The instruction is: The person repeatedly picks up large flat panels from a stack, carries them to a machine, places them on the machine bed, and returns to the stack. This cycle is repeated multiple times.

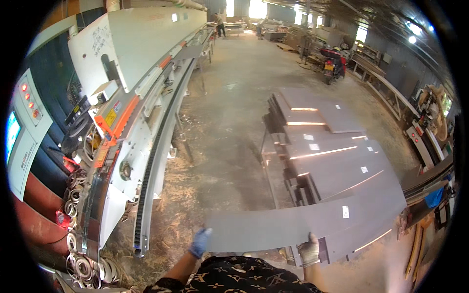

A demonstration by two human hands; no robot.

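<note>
A long, flat grey board (259,228) lies level in front of my body. My left hand (200,243), in a blue glove, grips its left end. Along its near edge, my right hand (309,250) in a pale, dirty work glove is closed on the board, thumb on top. The board's right part lies over or against a stack of similar grey panels (342,171), and where it ends there is hard to make out. Small white labels (364,169) are stuck on several panels.
A long edge-banding machine (146,53) with a roller rail (163,132) runs along my left. Its control panel (30,127) has red lights. Rolls of banding (84,267) lie on the floor beside it. A motorcycle (333,64) is parked far right; a person (220,25) stands far back.
</note>
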